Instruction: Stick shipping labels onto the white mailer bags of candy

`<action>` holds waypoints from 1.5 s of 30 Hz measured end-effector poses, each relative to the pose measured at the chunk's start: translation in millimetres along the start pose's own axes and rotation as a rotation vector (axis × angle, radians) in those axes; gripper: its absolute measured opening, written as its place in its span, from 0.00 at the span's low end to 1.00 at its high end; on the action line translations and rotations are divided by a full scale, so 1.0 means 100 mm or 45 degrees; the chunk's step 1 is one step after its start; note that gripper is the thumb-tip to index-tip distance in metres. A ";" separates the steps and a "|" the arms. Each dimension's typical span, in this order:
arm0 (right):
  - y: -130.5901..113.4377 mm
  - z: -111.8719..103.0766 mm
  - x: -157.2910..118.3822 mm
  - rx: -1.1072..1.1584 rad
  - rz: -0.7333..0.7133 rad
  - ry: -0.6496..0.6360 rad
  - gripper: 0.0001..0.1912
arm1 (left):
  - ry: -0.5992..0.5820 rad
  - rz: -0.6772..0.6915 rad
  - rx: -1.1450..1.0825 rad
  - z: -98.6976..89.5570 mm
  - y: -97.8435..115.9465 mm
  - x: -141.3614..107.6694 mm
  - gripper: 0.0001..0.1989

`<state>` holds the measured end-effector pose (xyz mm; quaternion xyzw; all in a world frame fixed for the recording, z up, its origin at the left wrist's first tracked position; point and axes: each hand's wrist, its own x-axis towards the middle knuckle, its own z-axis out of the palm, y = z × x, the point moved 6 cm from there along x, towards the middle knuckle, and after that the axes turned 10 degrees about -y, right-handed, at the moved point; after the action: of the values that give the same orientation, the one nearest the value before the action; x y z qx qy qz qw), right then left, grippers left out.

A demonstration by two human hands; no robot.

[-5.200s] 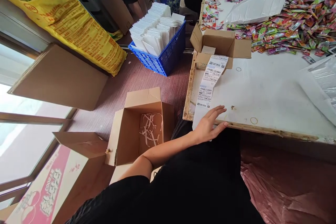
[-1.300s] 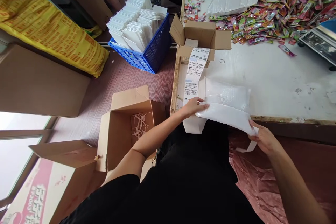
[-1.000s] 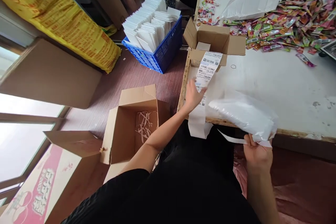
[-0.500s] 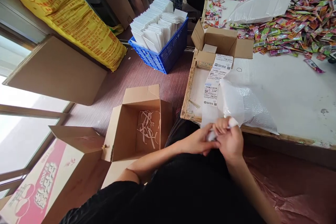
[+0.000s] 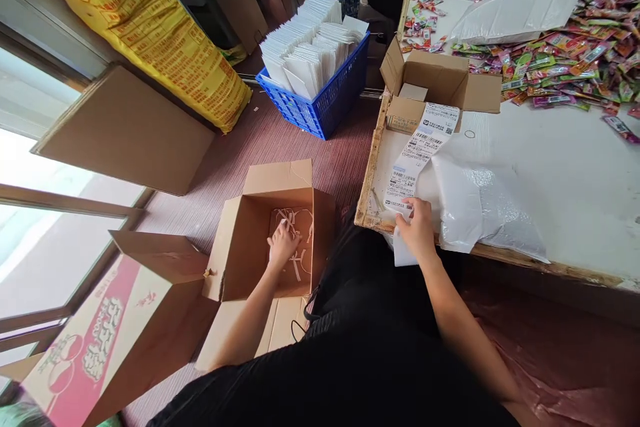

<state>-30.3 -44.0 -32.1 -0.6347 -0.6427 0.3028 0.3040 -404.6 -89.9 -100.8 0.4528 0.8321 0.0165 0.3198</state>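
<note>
My left hand (image 5: 283, 241) hangs over the open cardboard box (image 5: 250, 233) on the floor, fingers apart. Thin white paper strips (image 5: 299, 263) lie inside that box, and some pass behind my fingertips. At the table's near edge my right hand (image 5: 419, 227) pinches the lower end of a strip of printed labels (image 5: 404, 181). The strip runs down from a small open carton (image 5: 434, 73), and its pale end hangs over the edge. Just right of this hand a white plastic mailing bag (image 5: 485, 207) lies flat.
Many colourful snack packets (image 5: 550, 70) cover the far side of the table (image 5: 590, 180), with another white bag (image 5: 525, 7) on them. A blue basket (image 5: 320, 113) of white envelopes stands on the floor. A yellow sack (image 5: 165, 40) and a pink-printed box (image 5: 95, 347) are at left.
My hands were together at the table edge around something white and crumpled. My left hand has moved left over the box, and my right hand has taken hold of the label strip.
</note>
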 end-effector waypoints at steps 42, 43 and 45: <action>0.49 -1.35 0.42 -0.605 -0.169 0.328 0.23 | -1.083 0.413 -1.799 0.46 2.67 -0.71 0.18; 0.46 -1.20 0.36 -0.710 -0.241 0.242 0.24 | -1.075 0.423 -1.791 0.47 2.66 -0.71 0.18; 0.40 -0.97 0.24 -0.849 -0.352 0.041 0.27 | -1.068 0.438 -1.775 0.49 2.64 -0.70 0.18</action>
<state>70.1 -19.0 -1.0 -0.6105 -0.7812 0.0224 0.1282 -154.1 -0.6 -20.0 0.2405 0.3620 0.4066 0.8037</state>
